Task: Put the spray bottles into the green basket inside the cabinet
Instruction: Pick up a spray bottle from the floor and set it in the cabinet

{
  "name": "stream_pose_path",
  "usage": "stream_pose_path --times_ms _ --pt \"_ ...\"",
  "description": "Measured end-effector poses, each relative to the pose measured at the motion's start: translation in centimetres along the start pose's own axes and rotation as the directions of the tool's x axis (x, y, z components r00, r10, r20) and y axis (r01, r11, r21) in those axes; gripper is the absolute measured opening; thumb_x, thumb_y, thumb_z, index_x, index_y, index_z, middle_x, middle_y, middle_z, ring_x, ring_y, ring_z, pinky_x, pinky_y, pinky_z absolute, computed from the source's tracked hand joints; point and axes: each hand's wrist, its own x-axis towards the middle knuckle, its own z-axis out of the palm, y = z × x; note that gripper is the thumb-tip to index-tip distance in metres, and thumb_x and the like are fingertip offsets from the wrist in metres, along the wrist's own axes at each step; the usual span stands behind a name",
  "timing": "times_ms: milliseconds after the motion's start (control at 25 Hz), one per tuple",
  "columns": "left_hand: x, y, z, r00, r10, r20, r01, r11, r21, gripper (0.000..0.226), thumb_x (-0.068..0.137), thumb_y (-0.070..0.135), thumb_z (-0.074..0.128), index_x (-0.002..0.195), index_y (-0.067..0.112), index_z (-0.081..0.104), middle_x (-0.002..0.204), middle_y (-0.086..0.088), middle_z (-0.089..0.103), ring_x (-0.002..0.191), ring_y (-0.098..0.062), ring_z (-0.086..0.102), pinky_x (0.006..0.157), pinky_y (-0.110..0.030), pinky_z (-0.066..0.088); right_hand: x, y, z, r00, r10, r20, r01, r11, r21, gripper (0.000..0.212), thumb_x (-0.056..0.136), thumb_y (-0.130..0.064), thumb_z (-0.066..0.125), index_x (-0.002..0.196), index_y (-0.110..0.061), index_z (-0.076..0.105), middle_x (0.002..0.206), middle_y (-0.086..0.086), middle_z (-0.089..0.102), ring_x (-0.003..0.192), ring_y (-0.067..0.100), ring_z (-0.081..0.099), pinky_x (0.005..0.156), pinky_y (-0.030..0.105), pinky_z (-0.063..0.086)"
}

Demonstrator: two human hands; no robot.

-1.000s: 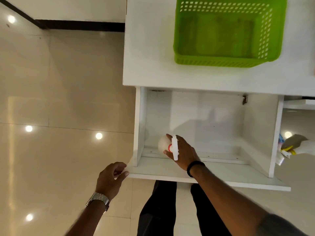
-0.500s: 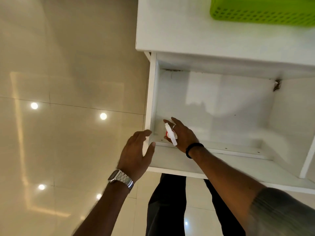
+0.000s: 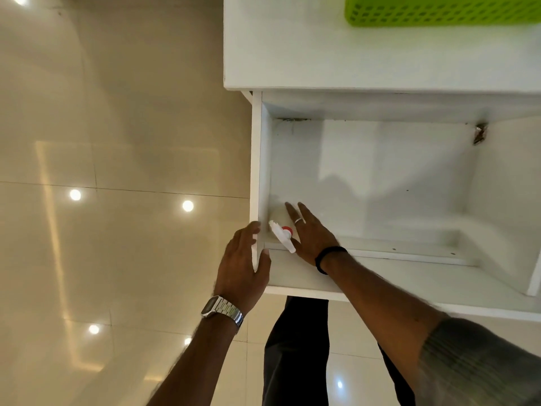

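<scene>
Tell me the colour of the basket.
The basket is bright green; the head view shows it.

We see a white cabinet with glossy beige floor tiles beside it. The green basket sits on its flat top, partly cut off by the frame edge. In the open compartment, a white spray bottle with a red collar stands in the left corner, seemingly upright.
</scene>
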Motion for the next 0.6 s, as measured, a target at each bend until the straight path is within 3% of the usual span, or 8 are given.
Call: stream_pose_path --times_ms 160,280,400,520,600 --pt "0.2 0.8 -1.5 0.999 -0.036 -0.032 0.039 0.993 0.113 0.076 0.094 0.055 0.045 0.157 0.021 0.019 0.163 -0.001 0.03 0.148 -0.018 0.03 0.117 -0.034 0.025 -3.9 0.7 -3.3 0.996 0.057 -0.068 -0.069 0.978 -0.194 0.082 0.094 -0.026 0.054 0.162 -0.018 0.01 0.169 0.01 0.011 0.153 0.029 0.022 0.113 0.048 0.037" --pt "1.0 3.5 -2.8 0.999 -0.019 0.029 0.012 0.978 0.208 0.092 0.089 0.071 0.031 0.16 0.016 0.01 0.169 -0.002 0.013 0.157 -0.018 0.009 0.124 -0.04 0.016 -8.0 2.2 -6.7 0.998 0.047 -0.043 -0.058 0.939 -0.34 0.07 0.099 -0.033 0.045 0.161 -0.015 0.018 0.169 0.009 0.011 0.154 0.028 0.017 0.117 0.048 0.029" --pt "2.4 7.2 -3.3 0.966 0.152 0.208 -0.225 0.892 0.391 0.091 0.09 0.071 0.032 0.16 0.016 0.01 0.17 0.0 0.005 0.157 -0.018 0.0 0.125 -0.041 0.013 -12.7 3.9 -9.9 0.998 0.023 -0.056 -0.043 0.924 -0.381 0.067 0.101 -0.035 0.042 0.161 -0.017 0.018 0.17 0.01 0.01 0.155 0.028 0.014 0.119 0.051 0.022" --pt "3.8 12.0 -2.0 0.852 0.352 0.386 -0.514 0.702 0.493 0.09 0.093 0.07 0.031 0.16 0.015 0.009 0.17 0.0 -0.002 0.157 -0.019 -0.006 0.123 -0.041 0.009 -17.9 6.0 -12.5 0.99 0.02 -0.137 -0.072 0.921 -0.382 0.07 0.1 -0.036 0.045 0.161 -0.018 0.016 0.17 0.012 0.008 0.156 0.031 0.01 0.121 0.056 0.013" --pt "4.7 15.4 -0.3 0.778 0.394 0.489 -0.62 0.601 0.504 0.093 0.092 0.073 0.024 0.16 0.014 0.004 0.17 -0.001 -0.006 0.157 -0.018 -0.01 0.126 -0.043 0.011 -21.0 8.3 -13.4 0.983 -0.026 -0.18 -0.053 0.907 -0.418 0.07 0.1 -0.035 0.044 0.161 -0.016 0.016 0.169 0.014 0.008 0.155 0.035 0.009 0.121 0.061 0.011"
